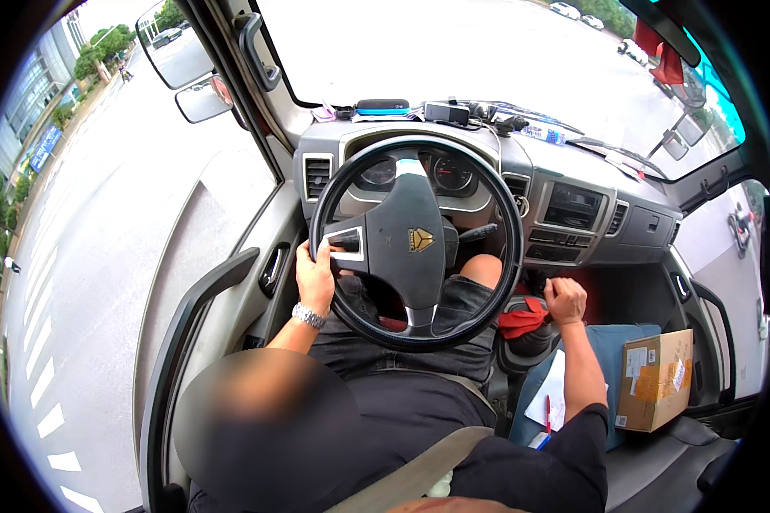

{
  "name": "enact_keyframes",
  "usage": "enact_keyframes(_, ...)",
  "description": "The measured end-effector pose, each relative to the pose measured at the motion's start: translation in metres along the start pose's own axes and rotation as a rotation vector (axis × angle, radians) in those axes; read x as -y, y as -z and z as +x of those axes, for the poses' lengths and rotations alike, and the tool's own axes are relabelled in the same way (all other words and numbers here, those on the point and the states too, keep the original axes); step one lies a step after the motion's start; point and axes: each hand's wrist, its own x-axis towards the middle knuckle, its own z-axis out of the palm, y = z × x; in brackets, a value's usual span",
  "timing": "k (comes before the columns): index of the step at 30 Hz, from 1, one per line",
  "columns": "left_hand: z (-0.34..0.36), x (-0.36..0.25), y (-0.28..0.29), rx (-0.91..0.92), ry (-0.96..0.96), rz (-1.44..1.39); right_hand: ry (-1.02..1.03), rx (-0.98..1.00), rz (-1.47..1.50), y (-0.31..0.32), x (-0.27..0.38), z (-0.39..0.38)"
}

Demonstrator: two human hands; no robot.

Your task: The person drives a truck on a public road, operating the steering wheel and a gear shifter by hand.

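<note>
My left hand (315,278) grips the left rim of the black steering wheel (512,239), with a metal watch on that wrist. My right hand (565,297) is closed on the top of the gear lever (539,285), just right of the wheel; the knob is mostly hidden by my fingers. A red cloth (519,322) is draped around the lever above its dark boot (526,346). Behind the wheel are the gauges (451,173) and a stalk (477,233).
A cardboard box (654,385), white papers (543,398) and a red pen (547,413) lie on the right seat's dark pad (612,338). Small items line the dashboard (599,162). Through the windows are a road (77,282), parked cars (565,10) and riders (740,231).
</note>
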Motion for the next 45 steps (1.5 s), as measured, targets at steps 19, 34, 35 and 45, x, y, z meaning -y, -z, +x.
enact_keyframes(19,0.099,-0.041,-0.033,0.218,-0.274,0.366,0.038,-0.016,-0.170,-0.038,-0.065,0.002)
enact_keyframes(34,0.048,-0.031,-0.004,0.238,-0.097,0.228,0.009,-0.029,-0.241,-0.048,-0.047,0.008)
enact_keyframes(35,0.051,-0.030,-0.003,0.272,-0.075,0.272,0.007,-0.027,-0.247,-0.053,-0.049,0.006)
enact_keyframes(45,0.010,-0.023,0.021,0.302,-0.214,0.239,0.021,-0.077,-0.266,-0.053,-0.038,-0.020)
